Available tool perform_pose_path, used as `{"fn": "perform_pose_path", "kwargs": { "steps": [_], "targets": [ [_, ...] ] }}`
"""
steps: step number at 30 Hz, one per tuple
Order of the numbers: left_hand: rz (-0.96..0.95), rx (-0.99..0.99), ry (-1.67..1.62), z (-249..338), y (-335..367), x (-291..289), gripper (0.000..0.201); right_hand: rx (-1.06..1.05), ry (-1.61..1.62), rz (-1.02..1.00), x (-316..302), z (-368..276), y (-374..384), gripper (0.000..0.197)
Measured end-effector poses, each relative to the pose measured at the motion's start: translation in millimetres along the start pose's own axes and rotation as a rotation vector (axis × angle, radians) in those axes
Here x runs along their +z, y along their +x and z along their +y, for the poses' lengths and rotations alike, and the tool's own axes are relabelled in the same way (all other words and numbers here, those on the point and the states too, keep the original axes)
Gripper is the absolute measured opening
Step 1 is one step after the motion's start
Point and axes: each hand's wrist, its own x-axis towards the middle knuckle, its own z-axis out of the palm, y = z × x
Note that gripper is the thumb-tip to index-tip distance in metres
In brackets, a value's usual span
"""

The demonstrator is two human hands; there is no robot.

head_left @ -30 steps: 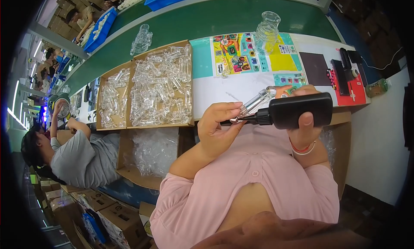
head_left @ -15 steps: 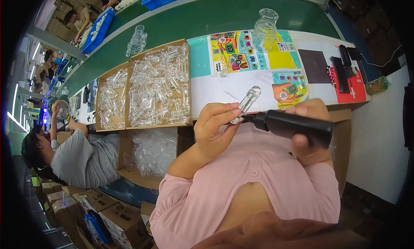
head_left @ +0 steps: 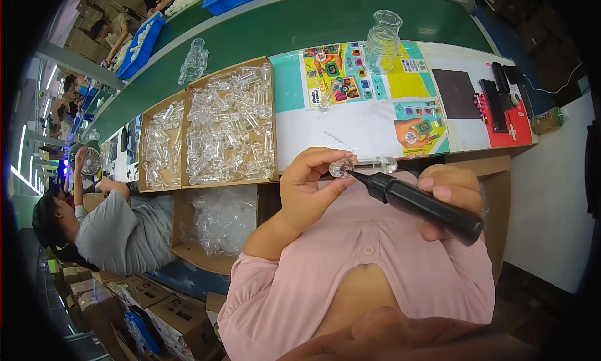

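At the left of the frame sits one co-worker in a grey shirt [head_left: 128,236], near one round fan [head_left: 91,161]; the people farther up are too small to count surely. Two blue trays [head_left: 149,53] of white pieces stand at upper left, one cut off by the top edge. Below at lower left, stacked cartons [head_left: 181,317] bear dark printed marks.

One clear vessel [head_left: 195,59] stands on the green table [head_left: 263,32]. Beneath it, two cardboard trays [head_left: 231,183] side by side hold clear pieces [head_left: 228,123], too tangled to count. One carton below them holds clear plastic [head_left: 222,217].

At centre, the left hand [head_left: 313,186] pinches one clear tubular part [head_left: 341,167] by its round end between thumb and forefinger; its other end points right. The tip of one black bottle [head_left: 426,204] meets that round end in view, though actual contact cannot be told. Right of it, the right hand [head_left: 454,189] wraps the bottle, some fingers hidden behind.

Above, a second clear vessel stands by two printed picture panels [head_left: 419,126], their lettering mostly too small to read. At right lie one dark rectangle [head_left: 456,96] and one jar [head_left: 548,121].
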Motion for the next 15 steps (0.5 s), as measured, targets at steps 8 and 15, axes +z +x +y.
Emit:
{"fn": "perform_pose_path", "kwargs": {
  "steps": [8, 15],
  "targets": [
    [-0.085, -0.264, -0.39, 4, -1, -2, 0.038, 0.041, 0.029, 0.007, 1, 6, -8, 0.048],
    [-0.076, -0.267, -0.418, -2, -2, -3, 0.038, -0.054, 0.056, -0.012, 2, 7, -4, 0.049]
  ]
}}
